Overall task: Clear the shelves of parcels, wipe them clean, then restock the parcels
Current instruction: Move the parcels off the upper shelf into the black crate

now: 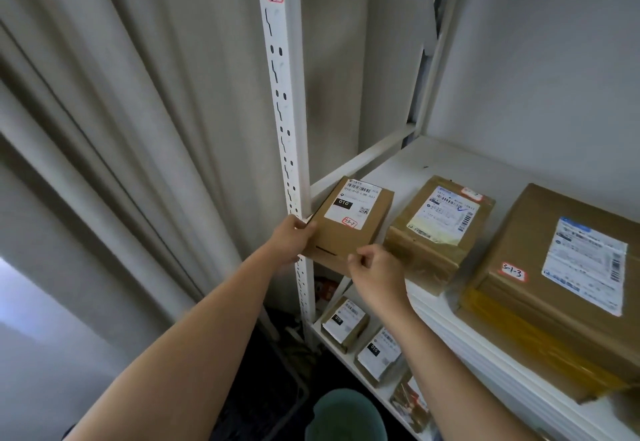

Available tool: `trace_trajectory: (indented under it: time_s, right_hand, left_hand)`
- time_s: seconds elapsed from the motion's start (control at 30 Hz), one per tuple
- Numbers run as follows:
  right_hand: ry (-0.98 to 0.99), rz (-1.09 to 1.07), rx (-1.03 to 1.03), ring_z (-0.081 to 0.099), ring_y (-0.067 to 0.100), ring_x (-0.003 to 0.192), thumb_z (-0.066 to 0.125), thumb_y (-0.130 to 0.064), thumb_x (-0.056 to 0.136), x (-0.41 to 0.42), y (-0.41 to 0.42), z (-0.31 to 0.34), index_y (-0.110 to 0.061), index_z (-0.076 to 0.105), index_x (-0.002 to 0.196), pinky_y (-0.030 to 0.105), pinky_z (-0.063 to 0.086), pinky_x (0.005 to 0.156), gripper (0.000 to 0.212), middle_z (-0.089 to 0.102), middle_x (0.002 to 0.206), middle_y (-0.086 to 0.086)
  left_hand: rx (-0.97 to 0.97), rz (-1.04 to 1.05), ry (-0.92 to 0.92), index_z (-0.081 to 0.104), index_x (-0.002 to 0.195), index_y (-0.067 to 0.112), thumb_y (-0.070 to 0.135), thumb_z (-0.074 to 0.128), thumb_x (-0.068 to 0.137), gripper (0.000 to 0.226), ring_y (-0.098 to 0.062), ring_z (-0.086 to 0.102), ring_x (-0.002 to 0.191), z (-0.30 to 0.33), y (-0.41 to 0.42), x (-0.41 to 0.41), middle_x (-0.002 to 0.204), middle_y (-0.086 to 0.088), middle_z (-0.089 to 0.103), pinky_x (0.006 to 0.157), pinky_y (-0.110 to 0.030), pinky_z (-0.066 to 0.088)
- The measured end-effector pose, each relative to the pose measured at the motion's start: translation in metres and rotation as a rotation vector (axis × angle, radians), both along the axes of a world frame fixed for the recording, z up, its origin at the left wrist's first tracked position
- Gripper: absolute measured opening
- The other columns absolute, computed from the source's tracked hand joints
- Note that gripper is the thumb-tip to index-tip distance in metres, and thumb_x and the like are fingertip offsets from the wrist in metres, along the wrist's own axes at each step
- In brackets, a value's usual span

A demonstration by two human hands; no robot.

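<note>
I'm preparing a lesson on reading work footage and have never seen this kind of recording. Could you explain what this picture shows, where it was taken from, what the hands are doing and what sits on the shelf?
There is no machine here: a person wears a wide-angle camera on the head, looking forward and down, so you see their own bare arms. The left hand and right hand both grip a small cardboard parcel at the left end of a white shelf, beside the slotted upright post. Two more parcels lie flat on that shelf: a taped brown one in the middle and a large box on the right. Smaller parcels sit on the shelf below. A green bucket stands near the bottom.
</note>
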State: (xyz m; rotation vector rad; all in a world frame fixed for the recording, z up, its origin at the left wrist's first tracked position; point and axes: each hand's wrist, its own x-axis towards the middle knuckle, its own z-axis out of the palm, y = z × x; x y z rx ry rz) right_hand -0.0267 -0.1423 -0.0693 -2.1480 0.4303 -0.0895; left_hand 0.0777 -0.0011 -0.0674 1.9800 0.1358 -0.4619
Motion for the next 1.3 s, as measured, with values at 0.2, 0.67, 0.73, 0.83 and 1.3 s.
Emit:
trace_trajectory:
  time_s: [0.2,0.67,0.73,0.83,1.3]
  right_hand:
    - [0.098,-0.034,0.232,0.065,0.019,0.091,0.075,-0.032,0.084,-0.013,0.005,-0.021,-0.006,0.049,0.107,0.033,0.057,0.074,0.043,0.061,0.096,0.000]
    - [0.617,0.314,0.645,0.063,0.021,0.109,0.061,-0.020,0.097,-0.018,0.110,-0.119,-0.015,0.055,0.125,0.021,0.053,0.061,0.029,0.063,0.124,0.005]
    - [0.642,0.362,0.607,0.063,0.019,0.109,0.053,-0.017,0.100,-0.018,0.138,-0.142,-0.019,0.050,0.137,0.022,0.052,0.067,0.037,0.063,0.126,0.004]
    - [0.697,0.452,0.584,0.060,0.014,0.105,0.049,-0.017,0.101,-0.020,0.174,-0.176,-0.024,0.040,0.147,0.023,0.050,0.076,0.048,0.061,0.122,-0.002]
    - [1.000,0.401,0.573,0.050,0.019,0.117,0.051,-0.029,0.102,0.017,0.229,-0.410,-0.034,0.026,0.154,0.042,0.040,0.102,0.058,0.047,0.145,-0.002]
  left_hand:
    - [-0.377,0.120,0.217,0.051,0.092,0.011,0.023,0.060,0.095,0.016,-0.021,0.064,0.084,-0.012,0.025,-0.035,0.092,-0.008,0.066,0.080,-0.043,0.056]
    - [-0.439,0.227,0.531,0.060,0.119,0.015,0.018,0.084,0.068,0.056,-0.020,0.067,0.091,-0.091,0.199,-0.137,0.103,-0.007,0.070,0.079,-0.034,0.058]
    - [-0.455,0.361,0.517,0.055,0.117,0.013,0.017,0.081,0.071,0.052,-0.024,0.067,0.089,-0.118,0.217,-0.155,0.103,-0.011,0.068,0.076,-0.038,0.059]
    - [-0.448,0.577,0.483,0.049,0.120,0.011,0.011,0.077,0.075,0.053,-0.030,0.064,0.094,-0.170,0.235,-0.175,0.110,-0.016,0.064,0.081,-0.047,0.058]
    - [-0.488,0.626,0.683,0.053,0.125,0.023,0.036,0.053,0.098,0.030,-0.023,0.064,0.107,-0.416,0.223,-0.134,0.119,-0.003,0.066,0.090,-0.042,0.053]
